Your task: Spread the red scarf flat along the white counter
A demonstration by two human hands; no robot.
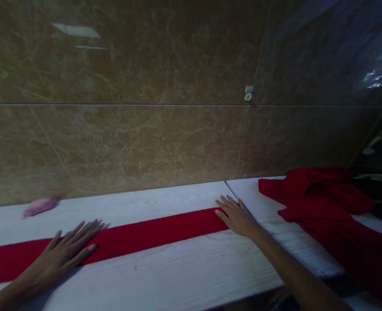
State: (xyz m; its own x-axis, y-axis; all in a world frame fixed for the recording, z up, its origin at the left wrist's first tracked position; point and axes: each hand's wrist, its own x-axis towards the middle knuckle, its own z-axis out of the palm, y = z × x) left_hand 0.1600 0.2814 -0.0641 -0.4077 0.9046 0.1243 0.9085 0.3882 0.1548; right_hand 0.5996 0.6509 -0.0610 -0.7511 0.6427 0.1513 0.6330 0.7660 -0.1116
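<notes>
A long flat strip of red cloth (165,231) lies across the white wood-grain table, running out of view at the left edge. My left hand (66,255) rests on it with the fingers stretched out and spread. At the strip's right end, my right hand (236,215) lies flat, fingers apart, covering that end. Neither hand grips anything; both palms face down toward the cloth.
To the right, a heap of red cloth (326,203) spreads over the table and hangs past its front edge. A small pink object (40,207) sits near the brown marbled wall (145,147). The table (165,268) has a seam near my right hand.
</notes>
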